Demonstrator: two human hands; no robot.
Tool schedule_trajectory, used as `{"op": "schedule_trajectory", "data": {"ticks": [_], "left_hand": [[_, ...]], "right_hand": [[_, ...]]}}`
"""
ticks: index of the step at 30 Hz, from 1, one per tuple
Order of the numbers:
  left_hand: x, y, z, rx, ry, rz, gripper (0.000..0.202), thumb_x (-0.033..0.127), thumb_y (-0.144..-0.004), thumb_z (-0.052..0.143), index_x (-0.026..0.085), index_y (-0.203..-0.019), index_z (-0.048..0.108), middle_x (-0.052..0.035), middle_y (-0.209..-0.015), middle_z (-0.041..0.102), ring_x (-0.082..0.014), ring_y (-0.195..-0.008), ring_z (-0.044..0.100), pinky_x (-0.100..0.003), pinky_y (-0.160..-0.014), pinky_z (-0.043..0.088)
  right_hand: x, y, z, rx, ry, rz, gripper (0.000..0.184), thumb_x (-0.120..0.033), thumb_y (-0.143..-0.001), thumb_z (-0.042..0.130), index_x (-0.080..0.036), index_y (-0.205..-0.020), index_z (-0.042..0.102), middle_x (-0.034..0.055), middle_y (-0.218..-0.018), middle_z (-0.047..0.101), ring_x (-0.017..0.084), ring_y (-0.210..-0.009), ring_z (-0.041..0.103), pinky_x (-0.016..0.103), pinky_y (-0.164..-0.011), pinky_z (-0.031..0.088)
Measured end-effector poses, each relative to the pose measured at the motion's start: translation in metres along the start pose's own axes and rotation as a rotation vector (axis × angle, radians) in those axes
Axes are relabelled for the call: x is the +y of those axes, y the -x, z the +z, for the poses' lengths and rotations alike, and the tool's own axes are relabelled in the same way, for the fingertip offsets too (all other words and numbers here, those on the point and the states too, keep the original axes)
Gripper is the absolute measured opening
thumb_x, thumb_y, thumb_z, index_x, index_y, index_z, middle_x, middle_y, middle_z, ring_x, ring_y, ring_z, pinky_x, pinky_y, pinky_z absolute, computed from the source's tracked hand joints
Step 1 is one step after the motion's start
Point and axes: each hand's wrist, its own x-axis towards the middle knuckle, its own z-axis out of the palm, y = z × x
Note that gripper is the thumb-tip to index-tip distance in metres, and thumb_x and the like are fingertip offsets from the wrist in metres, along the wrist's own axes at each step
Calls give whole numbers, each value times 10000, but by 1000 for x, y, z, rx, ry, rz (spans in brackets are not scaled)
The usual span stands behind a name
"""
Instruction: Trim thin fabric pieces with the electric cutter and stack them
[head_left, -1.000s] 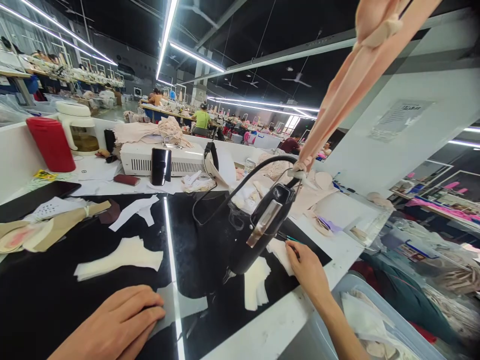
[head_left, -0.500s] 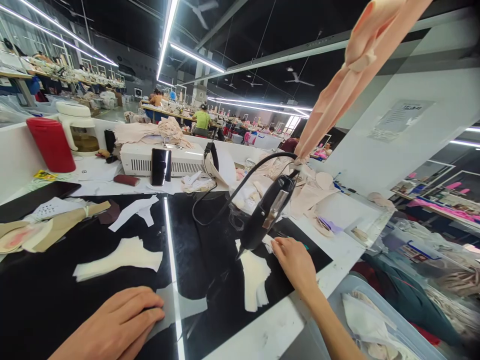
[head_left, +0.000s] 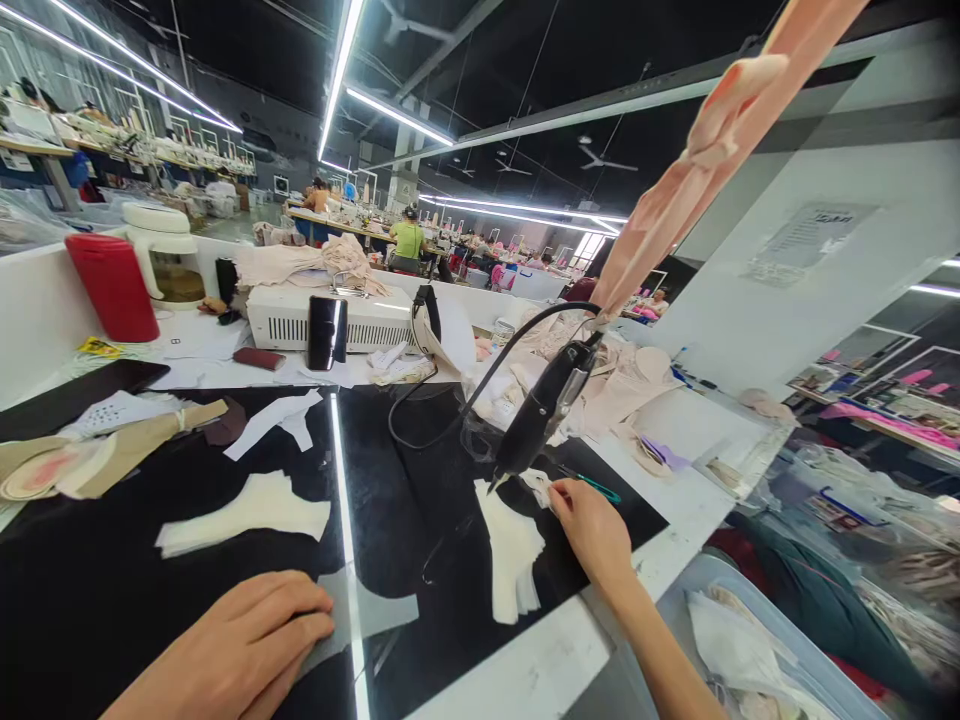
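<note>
My left hand (head_left: 251, 635) rests at the front of the black table mat, its fingers lying over one end of a thin grey cut piece (head_left: 379, 612). My right hand (head_left: 596, 530) pinches the edge of a small white scrap (head_left: 537, 486). Just left of that scrap, a stack of cream cut fabric pieces (head_left: 510, 560) lies slightly fanned. Over its top end hangs a black hand-held tool (head_left: 541, 415) with a pointed tip, tied to a peach fabric strap (head_left: 667, 210). A second cream stack (head_left: 251, 512) lies beyond my left hand.
A white cut piece (head_left: 279, 424) and beige pieces (head_left: 142, 450) lie at the left. Behind stand a phone (head_left: 327, 333), a white vented box (head_left: 289, 320), a red container (head_left: 112, 287) and a jug (head_left: 165, 250). Green-handled scissors or a similar tool (head_left: 600, 488) lie right. A bin (head_left: 679, 610) stands below.
The black tool's tip has risen and shifted slightly right, uncovering more of the small white scrap. My right hand now pinches that scrap. My left hand stays on the grey piece.
</note>
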Motion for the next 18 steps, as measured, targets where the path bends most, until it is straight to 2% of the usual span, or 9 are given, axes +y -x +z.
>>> {"op": "schedule_trajectory", "data": {"ticks": [5, 11, 18], "left_hand": [[-2, 3, 3, 11, -36, -4, 361, 287, -969, 681, 375, -1319, 682, 76, -1299, 717, -121, -1204, 682, -169, -1080, 510], [-1, 2, 2, -14, -12, -9, 363, 269, -971, 672, 373, -1318, 686, 58, -1293, 724, -149, -1200, 689, -201, -1069, 534], [-2, 4, 3, 1, 17, -22, 341, 275, -988, 642, 374, -1311, 689, 61, -1293, 723, -150, -1203, 686, -209, -1061, 543]], "right_hand": [[7, 0, 2, -1, -102, 32, 295, -380, -1008, 645, -193, -1235, 654, 84, -1241, 680, 217, -1026, 695, 426, -885, 603], [12, -1, 5, 10, -201, 29, 300, -375, -1007, 647, -196, -1247, 651, 89, -1271, 671, 227, -1063, 687, 443, -913, 594], [14, -1, 8, 14, -283, 89, 306, -377, -1006, 647, -196, -1253, 649, 90, -1278, 667, 230, -1071, 685, 447, -917, 592]]}}
